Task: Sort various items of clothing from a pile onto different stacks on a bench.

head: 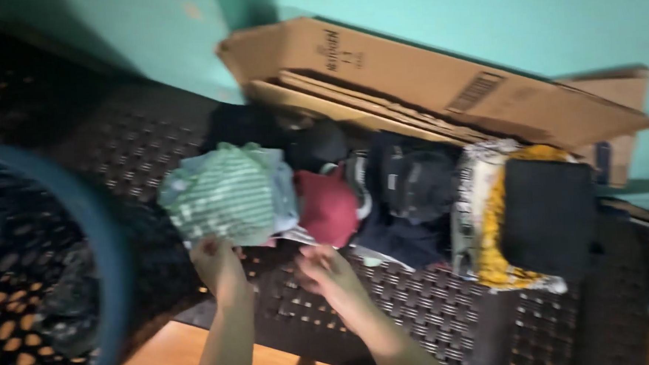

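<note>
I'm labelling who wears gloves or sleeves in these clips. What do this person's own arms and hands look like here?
Both are bare. The left hand and right hand wear no gloves, and no rings, watch or bracelet can be made out, though the picture is blurred by motion. The forearms are uncovered as far as the bottom edge of the frame, so no sleeve shows. Both arms look slender.
</note>
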